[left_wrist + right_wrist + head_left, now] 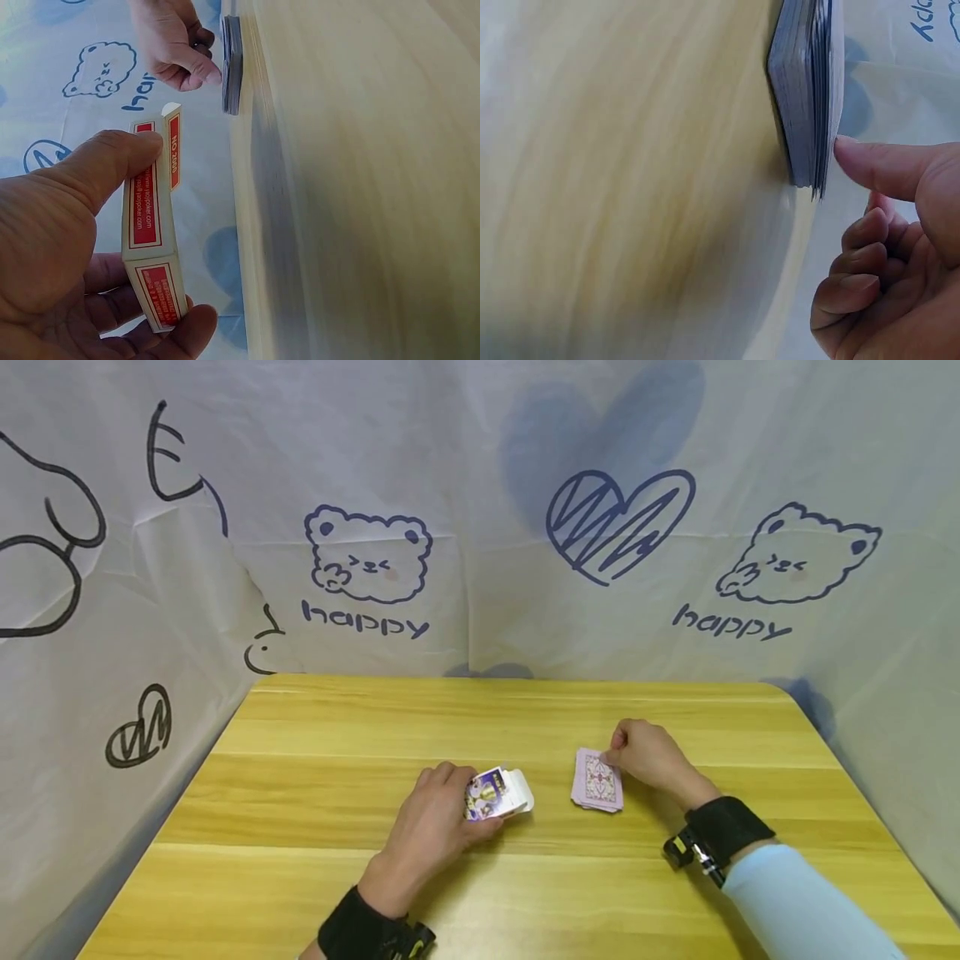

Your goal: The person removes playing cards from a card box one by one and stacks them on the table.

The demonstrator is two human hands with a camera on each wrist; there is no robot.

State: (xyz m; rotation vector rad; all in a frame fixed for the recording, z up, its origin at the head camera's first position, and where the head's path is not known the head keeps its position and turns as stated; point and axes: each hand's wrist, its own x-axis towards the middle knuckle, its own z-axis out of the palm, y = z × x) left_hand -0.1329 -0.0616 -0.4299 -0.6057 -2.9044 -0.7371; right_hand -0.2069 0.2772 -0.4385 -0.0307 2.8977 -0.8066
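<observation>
My left hand grips a small card box over the table, thumb on one narrow side and fingers round the other. Its end flap stands open toward the right; the inside is hidden. In the left wrist view the box shows red printed panels. A deck of playing cards lies on the table right of the box, patterned back up, edges slightly uneven. Beside the deck is my right hand. Its thumb touches the top of the deck near a corner, while the other fingers curl loosely alongside, apart from the cards.
The wood-grain table has rounded far corners. White cloth with drawn bears, hearts and writing hangs behind it and at both sides. Each wrist wears a black strap with a small camera.
</observation>
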